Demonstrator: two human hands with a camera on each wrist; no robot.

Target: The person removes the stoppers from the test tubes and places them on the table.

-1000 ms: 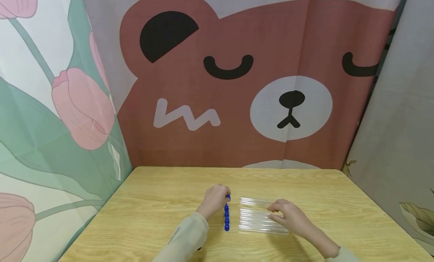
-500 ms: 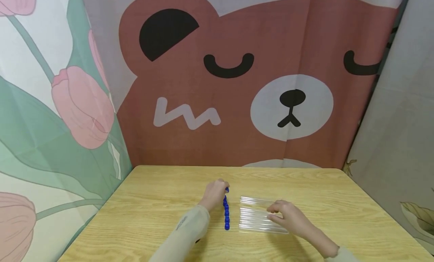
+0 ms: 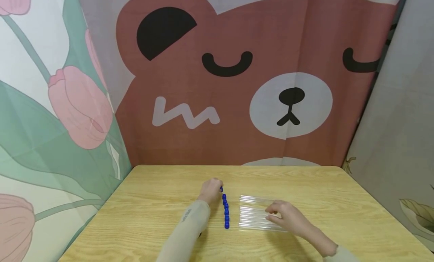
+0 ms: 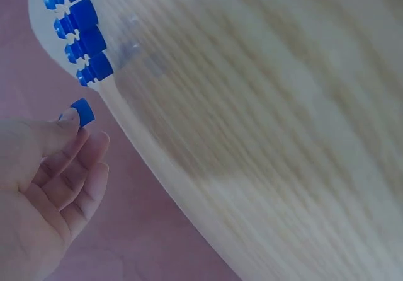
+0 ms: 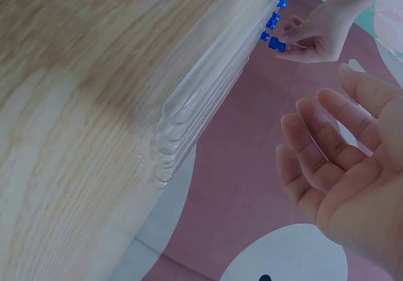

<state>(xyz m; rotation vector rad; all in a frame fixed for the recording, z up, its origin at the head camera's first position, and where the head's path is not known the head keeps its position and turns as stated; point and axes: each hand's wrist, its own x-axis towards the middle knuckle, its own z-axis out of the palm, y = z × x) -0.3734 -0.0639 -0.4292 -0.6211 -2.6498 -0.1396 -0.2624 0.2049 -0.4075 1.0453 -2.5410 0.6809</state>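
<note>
My left hand [image 3: 211, 190] pinches a blue test tube stopper [image 4: 83, 112] between thumb and fingertips, at the far end of a row of blue stoppers [image 3: 226, 213]. That held stopper is clear of the tabletop in the left wrist view, and the other fingers are loosely curled. Clear test tubes [image 3: 254, 218] lie side by side to the right of the row, their rounded ends [image 5: 169, 145] showing in the right wrist view. Over the right part of the tubes hovers my right hand [image 3: 288, 216], fingers relaxed and holding nothing.
The wooden table [image 3: 162, 216] reaches back to a curtain [image 3: 190, 149] with a bear print. A tulip-print curtain [image 3: 78, 171] hangs on the left, and a grey curtain [image 3: 390, 141] on the right.
My left hand has moved away and slightly left with the stopper, and the row's far end now shows more stoppers. My right hand has stayed nearly still.
</note>
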